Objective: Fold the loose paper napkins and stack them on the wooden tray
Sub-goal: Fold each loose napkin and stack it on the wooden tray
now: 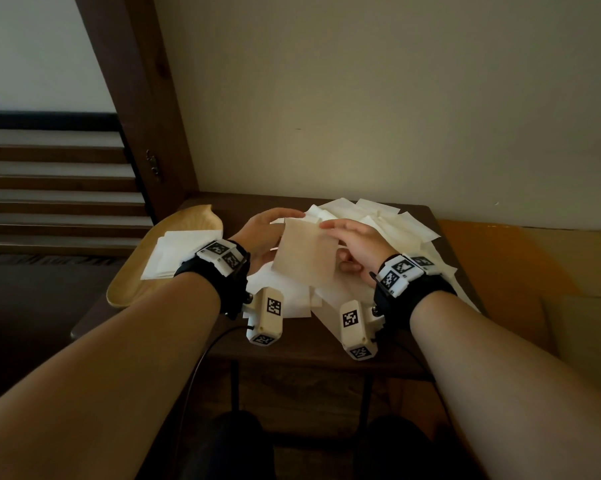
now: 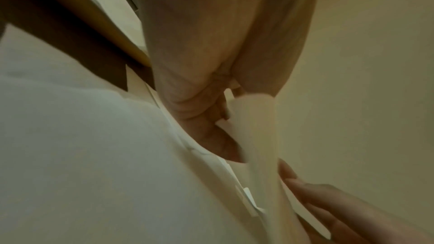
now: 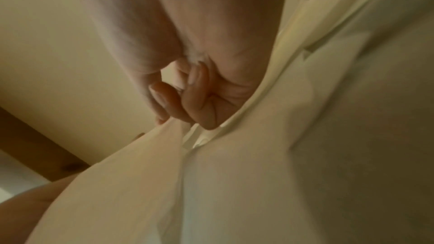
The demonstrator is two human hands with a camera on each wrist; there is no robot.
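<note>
I hold one white paper napkin [image 1: 306, 252] up above the table between both hands. My left hand [image 1: 269, 233] pinches its upper left edge and my right hand [image 1: 352, 240] pinches its upper right edge. The left wrist view shows the napkin [image 2: 256, 136] edge-on beside my curled left fingers [image 2: 211, 129]. In the right wrist view my right fingers [image 3: 199, 99] curl over the napkin [image 3: 140, 173]. A heap of loose napkins [image 1: 378, 220] covers the table behind and under my hands. The leaf-shaped wooden tray [image 1: 133, 275] lies at the left with folded napkins [image 1: 178, 251] stacked on it.
The small dark wooden table [image 1: 326, 344] stands against a plain wall. An orange-brown surface [image 1: 520, 271] lies to its right. A dark wooden door frame [image 1: 143, 109] and stairs [image 1: 50, 188] are at the left. Cables hang from my wrist cameras.
</note>
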